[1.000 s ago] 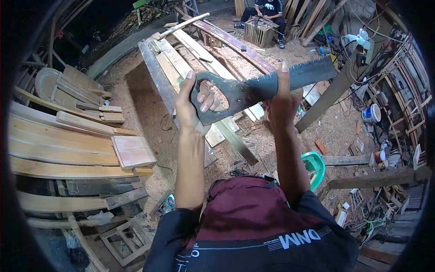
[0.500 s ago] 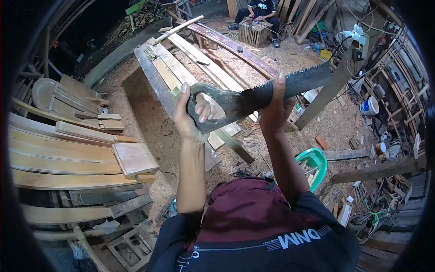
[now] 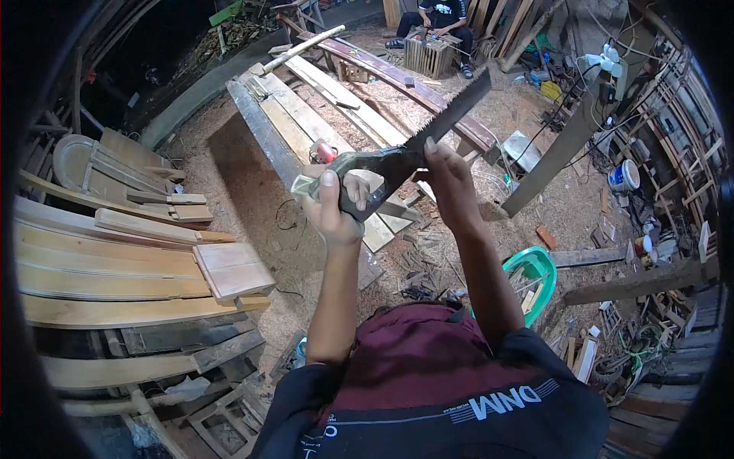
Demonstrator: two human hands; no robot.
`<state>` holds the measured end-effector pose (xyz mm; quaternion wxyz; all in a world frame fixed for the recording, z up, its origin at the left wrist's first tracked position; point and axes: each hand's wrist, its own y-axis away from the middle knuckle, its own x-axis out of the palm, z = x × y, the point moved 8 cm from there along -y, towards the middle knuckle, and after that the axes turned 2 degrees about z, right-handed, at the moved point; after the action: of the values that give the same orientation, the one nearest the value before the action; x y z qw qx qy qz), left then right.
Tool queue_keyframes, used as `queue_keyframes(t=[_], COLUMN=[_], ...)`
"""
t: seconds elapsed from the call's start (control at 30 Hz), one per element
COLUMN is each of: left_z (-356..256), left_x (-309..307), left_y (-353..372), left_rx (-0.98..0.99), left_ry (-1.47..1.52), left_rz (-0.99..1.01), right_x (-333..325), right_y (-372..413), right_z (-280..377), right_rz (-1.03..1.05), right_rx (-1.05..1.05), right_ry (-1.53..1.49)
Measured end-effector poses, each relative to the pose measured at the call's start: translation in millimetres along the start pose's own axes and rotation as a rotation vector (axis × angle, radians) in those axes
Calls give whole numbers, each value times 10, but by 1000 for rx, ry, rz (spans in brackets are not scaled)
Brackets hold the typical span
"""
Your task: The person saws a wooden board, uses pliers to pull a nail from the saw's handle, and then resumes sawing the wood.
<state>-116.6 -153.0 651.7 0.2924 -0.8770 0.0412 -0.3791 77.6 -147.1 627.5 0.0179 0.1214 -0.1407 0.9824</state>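
Note:
A handsaw with a dark toothed blade is held up in front of me, its tip pointing to the upper right. My left hand is closed around its handle, fingers through the grip hole and thumb on top. At the blade's handle end, my right hand pinches the metal, with the thumb near the toothed edge. Behind the saw lies a workbench carrying long boards. A small red object shows just past the handle, partly hidden.
Stacked planks line the left side. A green basin with wood pieces sits at lower right, near a wooden post with cables. A seated person works at a crate at the back. Shavings cover the floor.
The saw has turned so its blade appears narrower and slants more steeply upward. My right hand has moved slightly left and down, my left hand slightly right. The red object has come into view.

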Motion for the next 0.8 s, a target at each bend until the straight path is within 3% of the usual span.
queue_keyframes(t=[0.1,0.17,0.27,0.47,0.53,0.7,0.8], left_z=[0,119,405,786,1051,1232,1464], left_x=[-49,-147,-418,-595,-1045,-1309,-1445], left_y=[20,78,190,509,760,1053,1141], left_rx=[47,-25,-199,-454,-567,-700,-781], left_ry=[-34,41,132,75,13,-259,-204], left_rz=[-2,-148,-318,-691,-692,-753,-701], right_x=[138,186,306,101,-26,-413,-557], right_y=[16,-5,87,135,162,252,330], right_z=[-87,-280,-290,-465,-523,-773,-1058], right_rz=[32,115,128,26,17,-83,-88], right_rx=[43,77,145,100,107,128,300], right_ry=[-91,-230,-106,-152,-123,208,42])
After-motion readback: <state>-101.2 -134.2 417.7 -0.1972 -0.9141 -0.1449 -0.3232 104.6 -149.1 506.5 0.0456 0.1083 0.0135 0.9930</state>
